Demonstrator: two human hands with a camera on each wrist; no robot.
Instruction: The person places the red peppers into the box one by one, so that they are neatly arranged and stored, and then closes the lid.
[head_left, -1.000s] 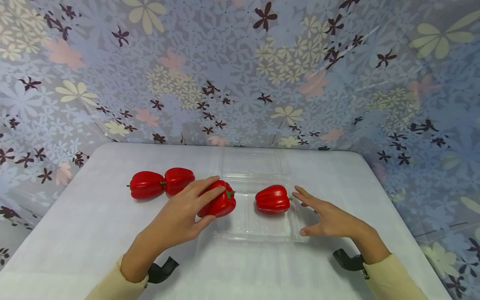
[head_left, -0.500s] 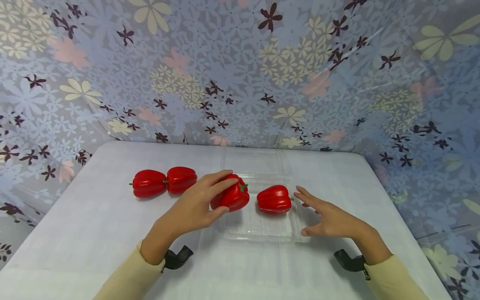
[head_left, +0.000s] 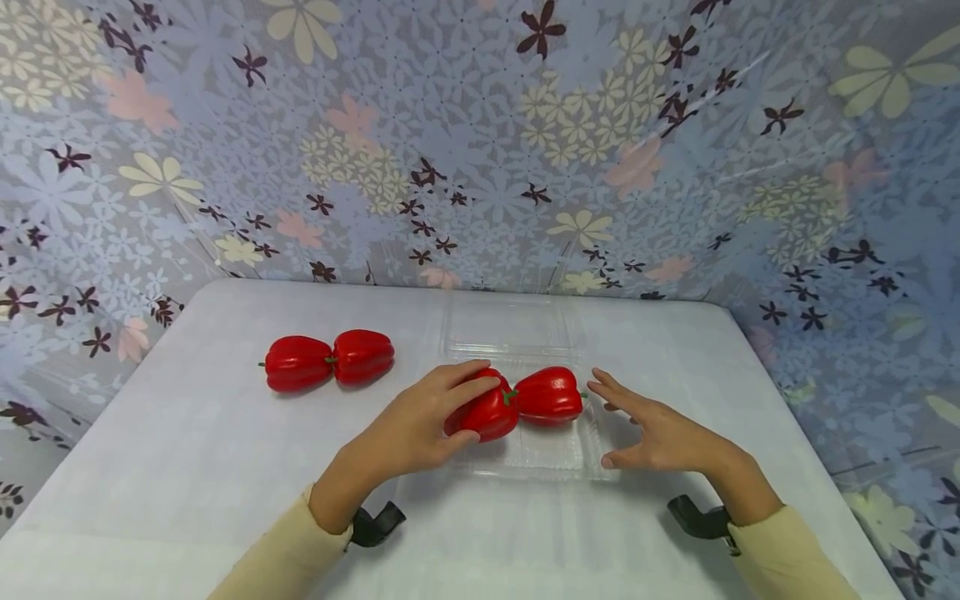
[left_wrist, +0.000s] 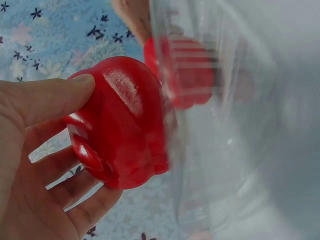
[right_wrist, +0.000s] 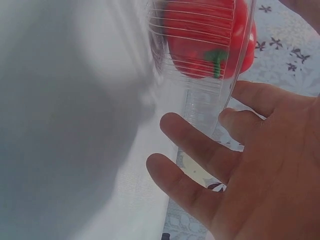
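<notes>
In the head view my left hand (head_left: 408, 429) grips a red bell pepper (head_left: 493, 417) at the left part of a clear plastic container (head_left: 553, 456). The left wrist view shows the thumb on one side of this pepper (left_wrist: 125, 125) and the fingers round the other. A second red bell pepper (head_left: 550, 395) lies inside the container, its green stem toward the right. Beside the container's right wall is my right hand (head_left: 663, 437), fingers spread and holding nothing. In the right wrist view its fingertips are close to the clear rim (right_wrist: 242, 55); contact is hard to tell.
Two more red bell peppers, a left one (head_left: 298, 364) and a right one (head_left: 363, 357), lie end to end on the white table (head_left: 187, 467). The container's clear lid (head_left: 510, 323) lies folded back behind it. A flower-patterned cloth (head_left: 465, 125) rises behind the table.
My left hand has carried its pepper rightward over the container and then lowered it beside the second pepper. The right hand has stayed almost in place.
</notes>
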